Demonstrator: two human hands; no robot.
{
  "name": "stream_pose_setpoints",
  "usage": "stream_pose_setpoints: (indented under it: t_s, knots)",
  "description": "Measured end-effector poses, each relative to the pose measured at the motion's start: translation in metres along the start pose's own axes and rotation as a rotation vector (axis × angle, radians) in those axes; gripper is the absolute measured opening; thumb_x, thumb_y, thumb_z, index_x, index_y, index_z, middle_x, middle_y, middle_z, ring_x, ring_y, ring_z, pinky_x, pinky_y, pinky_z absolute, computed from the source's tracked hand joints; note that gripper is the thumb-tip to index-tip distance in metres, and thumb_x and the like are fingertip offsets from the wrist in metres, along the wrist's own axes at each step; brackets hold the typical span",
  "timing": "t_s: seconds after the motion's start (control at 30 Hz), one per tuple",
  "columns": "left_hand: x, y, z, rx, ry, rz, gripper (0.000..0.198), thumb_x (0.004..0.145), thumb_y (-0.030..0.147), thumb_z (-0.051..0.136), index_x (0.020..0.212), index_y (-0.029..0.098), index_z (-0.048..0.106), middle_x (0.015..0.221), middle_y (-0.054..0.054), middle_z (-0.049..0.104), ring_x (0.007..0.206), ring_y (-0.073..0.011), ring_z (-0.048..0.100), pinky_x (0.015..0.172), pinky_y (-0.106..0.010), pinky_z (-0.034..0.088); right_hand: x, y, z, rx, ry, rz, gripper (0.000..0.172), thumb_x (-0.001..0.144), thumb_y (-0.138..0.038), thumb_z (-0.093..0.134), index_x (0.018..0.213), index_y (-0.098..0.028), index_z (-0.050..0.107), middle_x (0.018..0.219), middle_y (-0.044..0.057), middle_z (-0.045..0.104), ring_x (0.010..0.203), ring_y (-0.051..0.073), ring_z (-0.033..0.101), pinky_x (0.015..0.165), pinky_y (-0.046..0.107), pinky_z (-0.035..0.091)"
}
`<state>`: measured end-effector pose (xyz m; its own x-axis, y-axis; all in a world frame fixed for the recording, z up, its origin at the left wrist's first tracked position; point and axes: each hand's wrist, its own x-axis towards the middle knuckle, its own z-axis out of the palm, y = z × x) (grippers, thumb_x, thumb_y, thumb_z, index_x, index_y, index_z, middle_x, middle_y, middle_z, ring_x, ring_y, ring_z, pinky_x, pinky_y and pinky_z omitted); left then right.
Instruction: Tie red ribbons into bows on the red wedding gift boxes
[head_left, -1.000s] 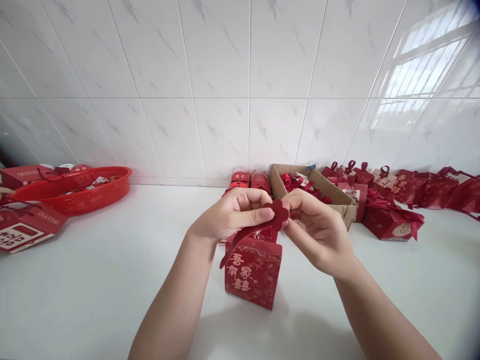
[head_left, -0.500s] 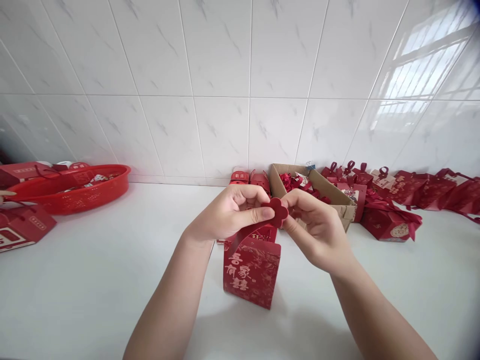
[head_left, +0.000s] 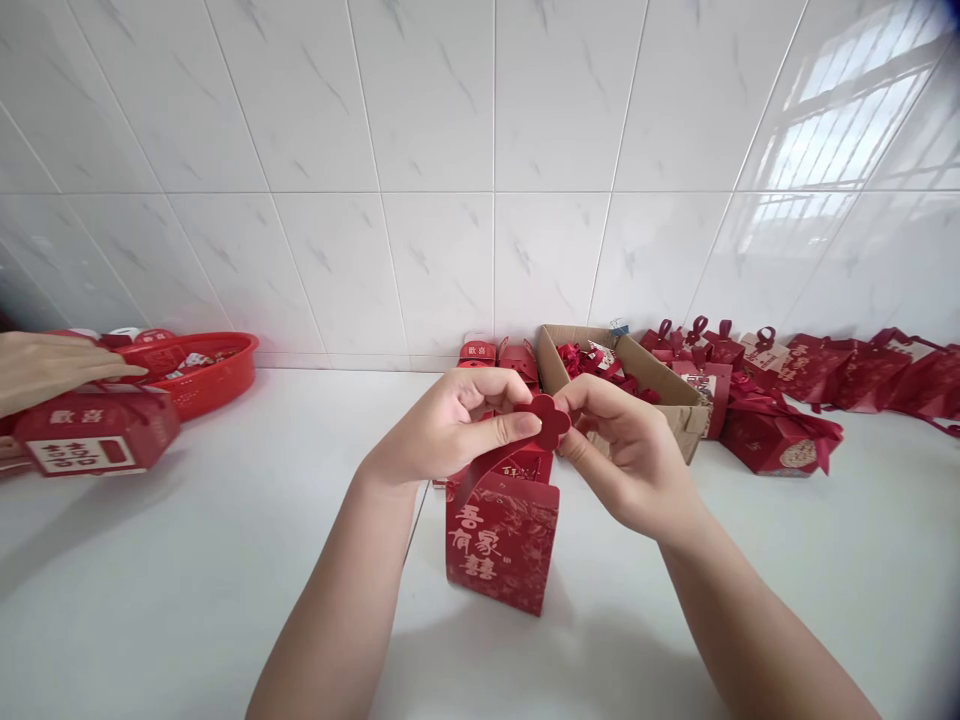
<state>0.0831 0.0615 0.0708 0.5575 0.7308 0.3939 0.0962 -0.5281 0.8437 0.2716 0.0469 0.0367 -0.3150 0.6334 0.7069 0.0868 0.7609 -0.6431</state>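
A red paper strap [head_left: 486, 472] with a flower-shaped end [head_left: 553, 422] is pinched between my two hands. My left hand [head_left: 465, 425] grips it from the left, thumb lying across the flower. On the flower's right edge, the thumb and fingertips of my right hand [head_left: 619, 450] are closed. Just below stands a red gift box [head_left: 502, 550] with pale Chinese characters, upright on the white table [head_left: 300, 560]. The strap's lower end reaches down to the box's top left; its joint there is hard to make out.
At the left a co-worker's hand [head_left: 64, 358] holds a red handled gift box [head_left: 97, 435] beside a red plastic basket [head_left: 217, 385]. Behind my hands stand red boxes [head_left: 517, 362] and a cardboard box [head_left: 675, 400] of ribbons. Several finished-looking gift boxes [head_left: 817, 370] line the wall at right.
The co-worker's hand has come further into view at the left, with a handled gift box now lifted in front of the basket. My hands keep nearly the same pinch on the strap.
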Motion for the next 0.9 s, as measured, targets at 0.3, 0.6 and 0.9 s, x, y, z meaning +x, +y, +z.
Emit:
stream_pose_setpoints:
  t_s: [0.3, 0.6, 0.9]
  knots:
    - [-0.001, -0.001, 0.0, 0.002, -0.05, -0.002, 0.02, 0.086, 0.033, 0.062, 0.078, 0.016, 0.056, 0.063, 0.003, 0.047, 0.055, -0.0069, 0.04, 0.049, -0.021, 0.032, 0.001, 0.001, -0.001, 0.007, 0.0, -0.023, 0.007, 0.088, -0.015, 0.053, 0.082, -0.019, 0.054, 0.076, -0.001, 0.051, 0.064, 0.009, 0.045, 0.054, 0.025, 0.037]
    - [-0.015, 0.011, -0.019, 0.157, 0.021, 0.06, 0.019, 0.08, 0.031, 0.068, 0.072, 0.015, 0.063, 0.066, -0.001, 0.058, 0.059, -0.0104, 0.051, 0.053, -0.024, 0.043, 0.003, 0.004, -0.015, -0.217, -0.451, 0.126, 0.023, 0.082, -0.038, 0.066, 0.096, -0.021, 0.059, 0.092, 0.003, 0.059, 0.079, 0.014, 0.054, 0.066, 0.027, 0.044]
    - [-0.03, 0.029, -0.019, 0.407, 0.169, 0.107, 0.009, 0.074, 0.023, 0.074, 0.067, 0.021, 0.068, 0.06, 0.002, 0.063, 0.049, -0.0091, 0.052, 0.052, -0.024, 0.047, -0.002, 0.022, 0.0, -0.331, -0.594, 0.249, 0.016, 0.074, -0.008, 0.06, 0.084, -0.021, 0.062, 0.068, -0.001, 0.06, 0.054, 0.01, 0.048, 0.048, 0.024, 0.031]
